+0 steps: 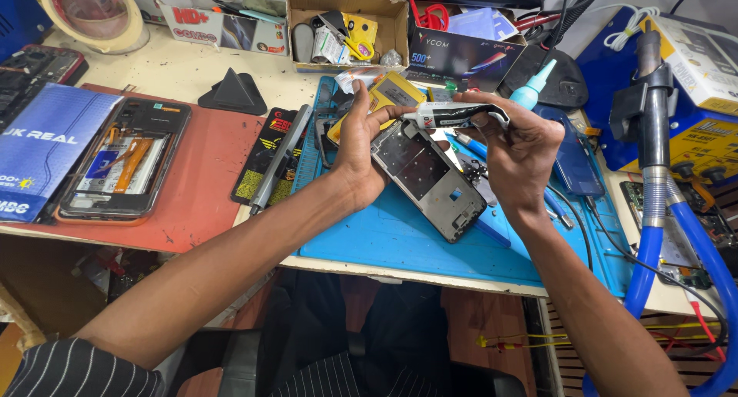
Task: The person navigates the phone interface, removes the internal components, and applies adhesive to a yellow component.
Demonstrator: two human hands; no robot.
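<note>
Two hands over blue mat (400, 239): left (360, 147) gripping phone frame (427, 174), right (519, 143) pinching glue tube (453, 114).

cream workbench (184, 70) | blue mat (400, 239) | black chair (254, 362)

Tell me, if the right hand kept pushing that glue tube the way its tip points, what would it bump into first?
The right hand points the glue tube leftward. Its tip sits just above the phone frame and close to the left hand, so the left hand's fingers would probably be met first, though depth is hard to judge.
</note>
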